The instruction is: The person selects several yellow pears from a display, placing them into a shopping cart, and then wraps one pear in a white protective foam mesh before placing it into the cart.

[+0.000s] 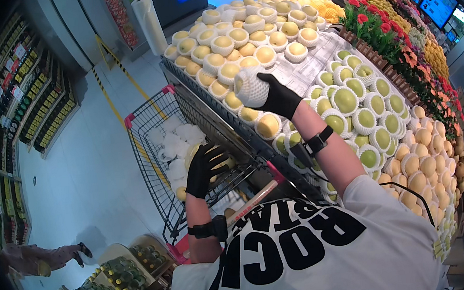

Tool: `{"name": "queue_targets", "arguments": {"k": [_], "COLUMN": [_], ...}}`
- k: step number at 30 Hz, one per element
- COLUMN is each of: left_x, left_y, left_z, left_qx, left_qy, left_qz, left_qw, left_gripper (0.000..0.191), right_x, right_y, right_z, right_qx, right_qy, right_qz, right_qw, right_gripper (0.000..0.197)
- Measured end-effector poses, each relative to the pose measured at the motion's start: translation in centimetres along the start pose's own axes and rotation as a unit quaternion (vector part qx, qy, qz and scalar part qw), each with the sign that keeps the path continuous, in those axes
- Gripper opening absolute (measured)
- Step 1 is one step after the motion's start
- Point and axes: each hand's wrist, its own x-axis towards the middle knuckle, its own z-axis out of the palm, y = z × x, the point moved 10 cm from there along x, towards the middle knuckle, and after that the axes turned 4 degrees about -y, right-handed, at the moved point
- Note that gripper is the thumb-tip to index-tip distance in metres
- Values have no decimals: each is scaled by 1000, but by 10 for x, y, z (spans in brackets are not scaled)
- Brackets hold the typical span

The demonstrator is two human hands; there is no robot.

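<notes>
My right hand (279, 95), in a black glove, grips a piece of fruit in a white foam net (252, 87) above the edge of the display. Under and behind it lie many yellow, pear-like fruits (222, 45), most cupped in foam nets. My left hand (204, 170), also gloved in black, is over the shopping cart (144, 173) with its fingers spread. Yellow fruit shows partly behind that hand; whether the fingers touch it I cannot tell. Inside the cart lie several white foam nets (175, 141) and a small yellow fruit (181, 193).
Green fruits in nets (344, 100) and peach-coloured fruits (417, 165) fill the display's right. The cart's handle (254, 201) crosses before my body. A plastic bag roll (149, 24) stands at the display corner. Bottled goods (110, 286) and a walking person (42, 258) are at lower left.
</notes>
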Motion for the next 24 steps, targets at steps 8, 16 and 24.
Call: {"name": "queue_targets", "arguments": {"k": [8, 16, 24], "left_x": [-18, -35, -36], "left_y": [14, 17, 14], "left_z": [-10, -15, -13], "left_qx": [-10, 6, -1], "left_qy": [29, 40, 45], "left_qz": [1, 13, 0], "left_qw": [1000, 999, 999], "left_gripper": [45, 42, 40], "right_x": [5, -11, 13], "right_y": [-96, -116, -75], "right_z": [-56, -96, -110], "right_qx": [-253, -528, -778], "right_qy": [98, 268, 219], "right_qz": [-15, 39, 46], "right_qw": [962, 805, 586], "right_gripper": [43, 57, 107]}}
